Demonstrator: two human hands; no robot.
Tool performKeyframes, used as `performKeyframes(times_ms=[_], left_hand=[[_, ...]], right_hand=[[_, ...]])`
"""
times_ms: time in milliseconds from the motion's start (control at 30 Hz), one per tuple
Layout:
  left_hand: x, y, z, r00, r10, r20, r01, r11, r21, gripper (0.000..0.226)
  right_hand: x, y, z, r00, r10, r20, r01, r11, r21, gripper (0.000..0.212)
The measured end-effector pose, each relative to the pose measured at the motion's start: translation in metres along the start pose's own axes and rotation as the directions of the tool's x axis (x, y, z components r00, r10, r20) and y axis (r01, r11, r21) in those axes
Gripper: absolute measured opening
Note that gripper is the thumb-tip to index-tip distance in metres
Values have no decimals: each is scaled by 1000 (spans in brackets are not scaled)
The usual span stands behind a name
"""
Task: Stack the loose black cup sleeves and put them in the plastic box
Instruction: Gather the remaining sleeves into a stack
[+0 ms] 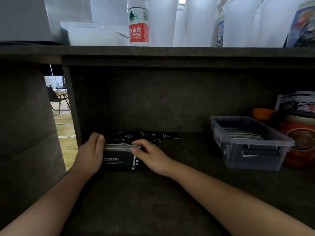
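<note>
left hand [90, 153]: grips sleeve stack [120, 159] at its left end
right hand [150, 155]: fingers pinch its right end
box [250, 143]: well right

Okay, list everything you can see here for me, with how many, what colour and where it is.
stack of cup sleeves: one, black, on edge between both hands, left part of the shelf
loose cup sleeves: several, black, scattered flat behind the stack
plastic box: one, clear grey, right on the shelf, sleeves already inside
tin: one, red, right of the box
orange object: one, behind the box, unclear what
water bottle: one, clear, red label, top counter
white cups: several stacks, top counter
folding chair: one, dark, through the gap at left
left hand: grips the stack's left end
right hand: grips its right end
</note>
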State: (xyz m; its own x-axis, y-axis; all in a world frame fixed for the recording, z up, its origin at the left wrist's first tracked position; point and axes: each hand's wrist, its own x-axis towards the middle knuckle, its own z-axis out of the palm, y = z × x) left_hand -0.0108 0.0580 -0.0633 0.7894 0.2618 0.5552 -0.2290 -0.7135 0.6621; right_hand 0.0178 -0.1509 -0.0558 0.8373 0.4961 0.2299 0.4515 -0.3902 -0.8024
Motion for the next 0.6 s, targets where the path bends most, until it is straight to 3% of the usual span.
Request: performKeyframes(times_ms=[67,133,233,300,500,600], left_hand=[[2,4,4,990,-141,-15,136,974,-183,34],[5,13,8,942,-336,-8,299,848,-437,32],[2,27,16,855,-517,-51,377,685,-623,19],[-3,38,26,796,-605,-34,409,578,-706,23],[-20,102,72,815,-538,218,478,410,-777,35],[-22,127,96,825,-486,288,510,419,-752,39]], right_hand=[[2,-3,10,1000,2,25,-1,999,-32,53],[5,-6,18,999,-26,-33,22,994,-103,56],[-1,-11,13,995,-37,-87,25,991,-128,49],[-12,-13,-3,993,-57,-101,40,985,-168,46],[-62,6,-67,985,-13,-172,-46,942,-332,44],[-79,21,-95,978,11,-207,-91,921,-380,46]])
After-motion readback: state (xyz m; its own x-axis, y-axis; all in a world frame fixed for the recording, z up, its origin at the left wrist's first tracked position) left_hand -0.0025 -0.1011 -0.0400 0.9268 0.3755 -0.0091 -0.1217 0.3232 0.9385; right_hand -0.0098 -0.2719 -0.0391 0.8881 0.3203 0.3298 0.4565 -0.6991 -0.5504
